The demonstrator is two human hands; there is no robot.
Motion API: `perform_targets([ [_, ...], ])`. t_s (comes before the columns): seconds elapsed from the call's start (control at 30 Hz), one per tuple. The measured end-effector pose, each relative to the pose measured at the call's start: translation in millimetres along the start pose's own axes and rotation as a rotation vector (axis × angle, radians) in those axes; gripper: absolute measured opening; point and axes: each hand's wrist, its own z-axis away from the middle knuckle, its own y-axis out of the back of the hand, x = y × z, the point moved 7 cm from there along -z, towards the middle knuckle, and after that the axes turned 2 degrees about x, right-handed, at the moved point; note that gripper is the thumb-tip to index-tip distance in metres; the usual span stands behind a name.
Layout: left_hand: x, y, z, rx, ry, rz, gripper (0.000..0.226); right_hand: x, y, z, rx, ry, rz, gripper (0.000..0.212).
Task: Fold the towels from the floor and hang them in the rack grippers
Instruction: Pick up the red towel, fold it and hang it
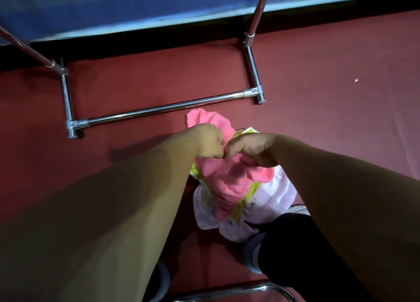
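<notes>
A bright pink towel (229,181) hangs bunched from both my hands over the red floor. My left hand (208,141) and my right hand (248,149) pinch its top edge side by side, knuckles almost touching. Below it lies a heap with a yellow-green towel (248,196) and a pale pink-white towel (275,199). More pink cloth (208,118) shows beyond my left hand. The chrome rack base (163,108) stands on the floor just past the towels; its clips are out of view.
Two chrome uprights (255,26) rise from the rack's feet toward a blue wall (136,3). My dark trouser leg and shoe (293,245) stand beside the heap. A curved chrome tube (250,289) crosses the bottom edge. Red carpet (341,97) spreads to the right.
</notes>
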Motion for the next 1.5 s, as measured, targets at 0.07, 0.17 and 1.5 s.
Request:
perform_targets([
  [0.07, 4, 13, 3, 0.088, -0.012, 0.005, 0.028, -1, 2, -5, 0.027, 0.025, 0.019, 0.015],
  [0.17, 13, 28, 5, 0.186, -0.029, 0.008, 0.023, -9, 12, -6, 0.118, 0.048, 0.121, 0.027],
  [1.5, -38, 50, 22, 0.208, 0.067, 0.87, 0.019, -36, 39, 29, 0.367, 0.234, 0.719, 0.021],
])
